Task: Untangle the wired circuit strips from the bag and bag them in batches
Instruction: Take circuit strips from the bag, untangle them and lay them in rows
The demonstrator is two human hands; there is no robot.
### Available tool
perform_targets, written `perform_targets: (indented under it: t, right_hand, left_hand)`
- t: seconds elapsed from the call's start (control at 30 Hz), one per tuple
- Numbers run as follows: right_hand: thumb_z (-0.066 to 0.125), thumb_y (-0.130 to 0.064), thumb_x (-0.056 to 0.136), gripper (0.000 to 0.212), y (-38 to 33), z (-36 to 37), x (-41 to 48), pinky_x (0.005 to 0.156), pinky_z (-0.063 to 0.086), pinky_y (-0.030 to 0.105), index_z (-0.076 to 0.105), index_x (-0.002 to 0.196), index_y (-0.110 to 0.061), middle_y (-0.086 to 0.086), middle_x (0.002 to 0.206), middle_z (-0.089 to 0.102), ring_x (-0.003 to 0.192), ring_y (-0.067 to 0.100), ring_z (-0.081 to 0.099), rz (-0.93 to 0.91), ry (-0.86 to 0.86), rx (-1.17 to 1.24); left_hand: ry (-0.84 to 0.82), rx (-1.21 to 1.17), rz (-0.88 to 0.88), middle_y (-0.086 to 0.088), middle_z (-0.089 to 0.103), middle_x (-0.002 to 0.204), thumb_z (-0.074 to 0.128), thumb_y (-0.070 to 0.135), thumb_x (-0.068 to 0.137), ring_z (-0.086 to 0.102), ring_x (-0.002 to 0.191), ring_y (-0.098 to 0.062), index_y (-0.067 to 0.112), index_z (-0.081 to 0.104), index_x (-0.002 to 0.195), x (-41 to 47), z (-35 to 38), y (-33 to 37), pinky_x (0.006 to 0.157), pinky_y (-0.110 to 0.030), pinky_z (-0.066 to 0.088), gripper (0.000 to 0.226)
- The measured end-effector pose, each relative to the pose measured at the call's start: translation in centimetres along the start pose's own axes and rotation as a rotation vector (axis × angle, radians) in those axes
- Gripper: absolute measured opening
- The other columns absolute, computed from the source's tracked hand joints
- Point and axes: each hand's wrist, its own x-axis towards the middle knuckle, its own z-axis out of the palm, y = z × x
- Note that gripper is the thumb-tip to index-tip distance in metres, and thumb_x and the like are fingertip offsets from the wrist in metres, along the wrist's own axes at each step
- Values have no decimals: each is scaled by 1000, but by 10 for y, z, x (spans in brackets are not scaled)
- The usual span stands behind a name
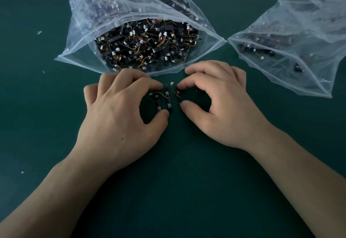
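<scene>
3 small black circuit strips lie side by side on the green table, between the 2 hands and just in front of the mouth of the large bag. Thin orange and yellow wires loop off their far ends, and a white connector lies just beyond them. The strips look very light and stiff along their length, while the wires are soft and likely to snag on neighbours. I judge the safe hold to be on the ends or long edges of the board, never a tug on a wire or its joint. The left hand is palm-down with curled fingers, its forefinger at the far end and its thumb at the near end of the 2 left strips, pinching them lengthwise against the table. The right hand mirrors it, pinching the third strip end to end between forefinger and thumb, the other fingers curled loosely above. Both wrists sit low, with the forearms reaching in from the near edge. The large bag lies open and packed with a tangle of strips. The second bag, corner to corner with it on the right, seems to hold only a few.
</scene>
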Motion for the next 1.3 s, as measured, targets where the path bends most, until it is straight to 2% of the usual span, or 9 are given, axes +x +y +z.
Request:
perform_targets:
  t: [0.3, 0.4, 0.5, 0.57, 0.63, 0.8, 1.03, 1.2, 1.3]
  right_hand:
    - [65, -40, 88, 30, -1, -1, 2, 115, 15, 29, 71, 117, -32, -17, 134, 56, 137, 4, 41, -4, 3, 4]
    - [63, -20, 89, 30, 1, -1, 3, 112, 30, 28, 69, 118, -28, -17, 122, 65, 124, 1, 54, 40, 162, 159]
    - [52, 4, 85, 37, 12, -10, 7, 87, 46, 18, 68, 105, -22, -11, 94, 69, 93, 2, 64, 216, 386, 426]
    - [49, 4, 84, 36, 18, -15, 9, 71, 46, 13, 69, 94, -23, -7, 81, 67, 76, 6, 62, 316, 385, 444]
    - [50, -1, 85, 33, 21, -16, 11, 62, 44, 13, 70, 90, -27, 0, 76, 67, 72, 13, 61, 365, 305, 408]
    - [49, -21, 83, 36, 17, -10, 11, 74, 44, 30, 71, 111, -31, -13, 89, 58, 79, 6, 54, 294, 73, 167]
    - [50, -38, 80, 49, 12, -16, 11, 88, 43, 35, 66, 126, -31, -15, 96, 51, 94, 12, 52, 220, -25, -21]
    - [53, -34, 80, 47, 11, -13, 8, 107, 29, 29, 67, 124, -30, -8, 111, 45, 114, 16, 42, 155, -31, -24]
    - [53, -34, 79, 46, 12, -13, 7, 110, 20, 28, 64, 123, -31, -8, 118, 39, 120, 15, 35, 103, -62, -54]
  left_hand:
    - [6, -4, 2, 25, 52, 129, 60, 63, 82, 40, 127, -14, 42, 65, 127, 0, 0, 0, 99, -31, 18, 50]
    - [1, -4, 9, 25, 52, 130, 61, 66, 82, 40, 129, -14, 42, 66, 128, 0, 0, 0, 100, -31, 18, 52]
    - [1, -7, 12, 25, 51, 131, 61, 68, 82, 39, 130, -14, 42, 65, 128, 0, 1, -1, 101, -31, 16, 53]
    - [6, -9, 14, 25, 51, 131, 61, 68, 83, 39, 130, -13, 42, 66, 127, -1, 1, -1, 101, -30, 15, 52]
    - [12, -11, 16, 25, 52, 131, 61, 68, 83, 39, 130, -14, 42, 66, 127, -1, 1, -2, 100, -29, 15, 52]
    - [12, -9, 20, 24, 52, 130, 61, 67, 83, 39, 129, -14, 41, 67, 126, 0, 2, -1, 100, -31, 16, 51]
    - [7, -6, 19, 23, 52, 131, 61, 68, 82, 39, 129, -15, 40, 68, 126, 0, 2, -1, 101, -34, 18, 52]
    - [10, -1, 21, 23, 53, 131, 60, 68, 82, 40, 129, -16, 41, 67, 126, 0, 1, -1, 101, -35, 18, 52]
    - [13, 1, 21, 23, 52, 131, 59, 69, 82, 40, 129, -16, 42, 67, 125, 0, 2, -1, 100, -34, 18, 52]
